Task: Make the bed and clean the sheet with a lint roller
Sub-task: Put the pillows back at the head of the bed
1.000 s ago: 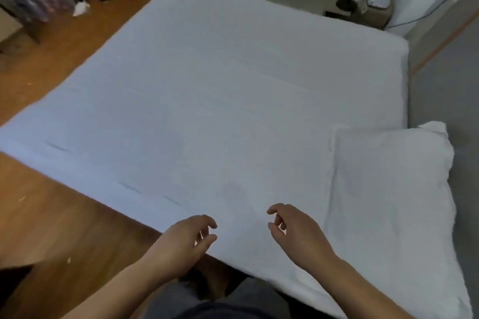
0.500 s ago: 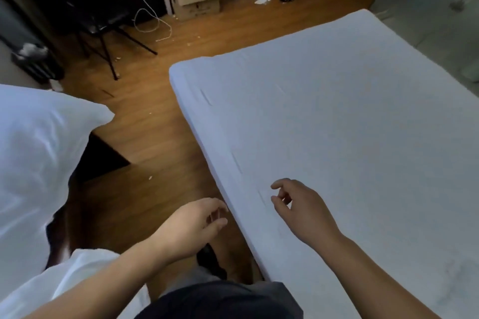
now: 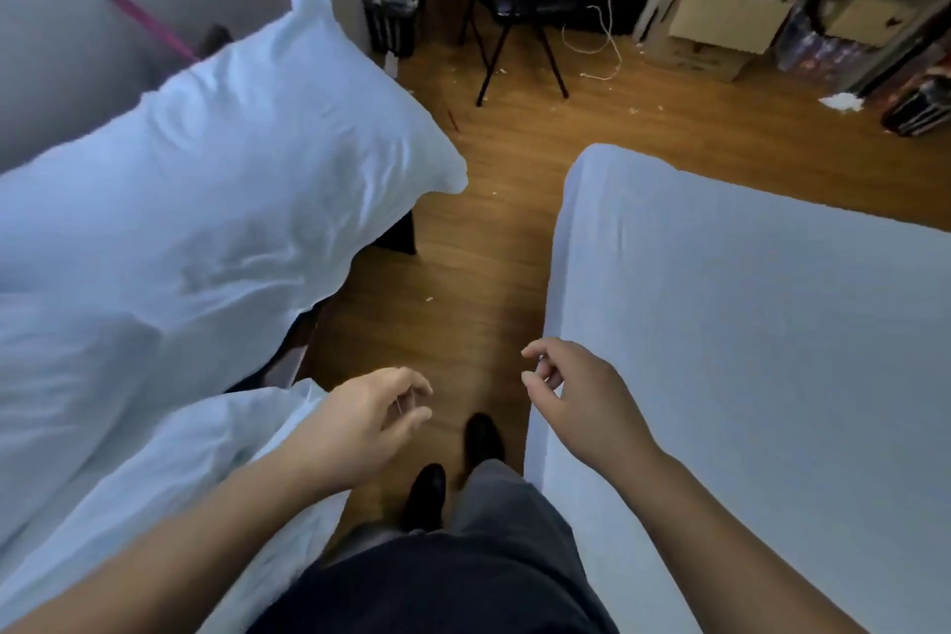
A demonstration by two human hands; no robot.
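Left hand: the left hand (image 3: 368, 420) was held out above the wood floor (image 3: 463, 242), fingers loosely curled and nothing gripped; its wrist was seen over the edge of white bedding (image 3: 206, 443).
Right hand: the right hand (image 3: 576, 399) was held just over the near edge of the bed, fingers relaxed and slightly bent, nothing pinched or held.
Bed: the bed (image 3: 761, 335) was seen on the right, covered by a smooth white sheet lying flat, with only faint creases near the corner.
Pillow: a large white pillow (image 3: 216, 180) was seen on the left, propped on a dark piece of furniture that was mostly hidden beneath it, well apart from the bed across the strip of floor.
Lint roller: it could not be made out anywhere in the view.
Person: grey trousers and two dark shoes (image 3: 453, 469) were seen between the hands, standing on the floor just beside the bed.
Background: a black folding chair (image 3: 520, 10), a white cable (image 3: 602, 16) trailing to the floor, stacked cardboard boxes (image 3: 731, 5) and a dark waste bin (image 3: 391, 18) were seen at the far side.
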